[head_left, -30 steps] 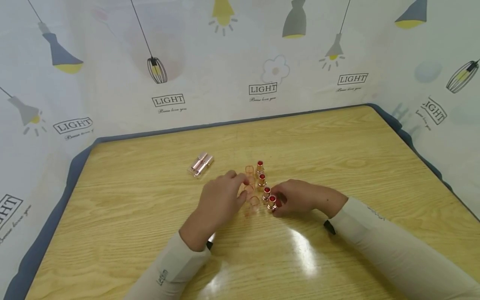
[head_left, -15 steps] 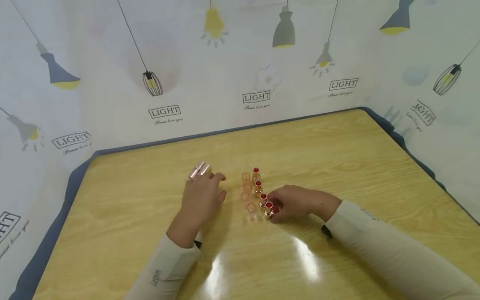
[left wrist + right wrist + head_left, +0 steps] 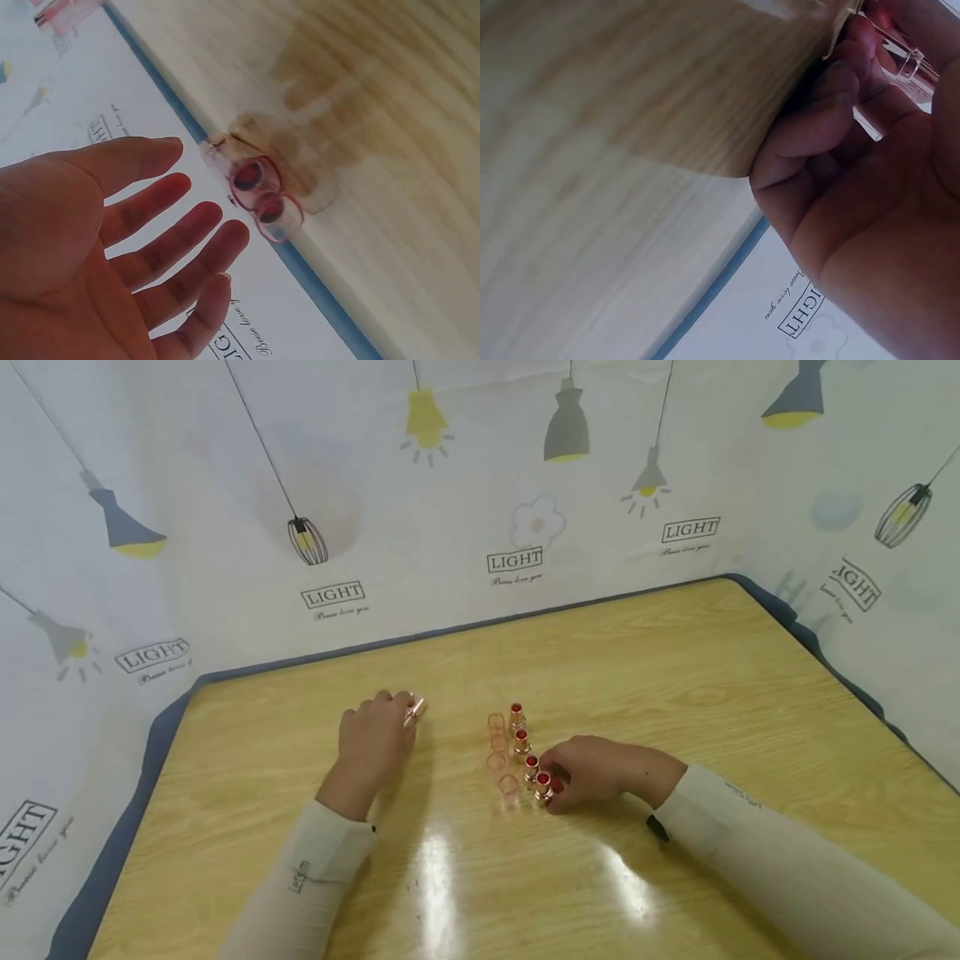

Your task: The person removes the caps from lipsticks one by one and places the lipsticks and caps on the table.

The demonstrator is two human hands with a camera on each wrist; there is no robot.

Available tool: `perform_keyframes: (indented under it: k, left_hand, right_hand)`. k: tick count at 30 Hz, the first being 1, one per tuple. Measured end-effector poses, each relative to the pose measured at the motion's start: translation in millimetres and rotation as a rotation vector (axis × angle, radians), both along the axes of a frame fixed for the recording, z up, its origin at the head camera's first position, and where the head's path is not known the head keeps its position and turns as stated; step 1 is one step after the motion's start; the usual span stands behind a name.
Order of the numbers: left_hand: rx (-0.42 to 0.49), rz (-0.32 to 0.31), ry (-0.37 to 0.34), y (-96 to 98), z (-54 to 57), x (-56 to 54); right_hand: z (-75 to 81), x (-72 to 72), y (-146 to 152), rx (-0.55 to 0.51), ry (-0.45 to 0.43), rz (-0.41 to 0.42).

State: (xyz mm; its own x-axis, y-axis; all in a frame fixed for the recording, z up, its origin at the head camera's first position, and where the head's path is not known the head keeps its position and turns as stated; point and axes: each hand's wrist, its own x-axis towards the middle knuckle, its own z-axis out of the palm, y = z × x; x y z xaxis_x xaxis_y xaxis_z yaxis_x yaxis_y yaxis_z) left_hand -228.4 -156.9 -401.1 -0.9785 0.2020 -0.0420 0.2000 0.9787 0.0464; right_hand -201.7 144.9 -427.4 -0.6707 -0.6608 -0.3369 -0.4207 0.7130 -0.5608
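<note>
My left hand (image 3: 371,735) reaches over two capped lipsticks that lie side by side on the table, mostly covering them; one rose-gold lipstick (image 3: 416,710) shows past the fingertips. In the left wrist view the fingers are spread, just short of the pair of lipsticks (image 3: 256,187) with clear caps. My right hand (image 3: 588,770) has its thumb and fingers curled round the near end of a row of standing, uncapped lipsticks with red tips, at the nearest lipstick (image 3: 543,787). Something red shows inside its grip. In the right wrist view the fingers (image 3: 810,131) are bent close to the tabletop.
Several clear caps (image 3: 497,762) stand in a row just left of the uncapped lipsticks, such as the farthest lipstick (image 3: 517,717). The wooden table (image 3: 675,660) ends at a dark blue edge against a patterned wall covering (image 3: 420,527).
My left hand has left the clear caps and moved left and away to the lying lipsticks, now over them. The right hand keeps its place at the row. The head view has shifted slightly.
</note>
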Motion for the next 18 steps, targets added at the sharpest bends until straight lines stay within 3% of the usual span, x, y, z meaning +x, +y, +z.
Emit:
perform_keyframes:
  k: [5, 18]
  left_hand:
    - [-0.004, 0.034, -0.014, -2.6, -4.0, -8.0]
    - [-0.010, 0.057, -0.024, 1.6, -6.5, -15.5]
  right_hand:
    - [-1.4, -1.0, 1.0, 0.011, 0.017, 0.015]
    - [-0.5, -1.6, 1.4, 0.018, 0.012, 0.021]
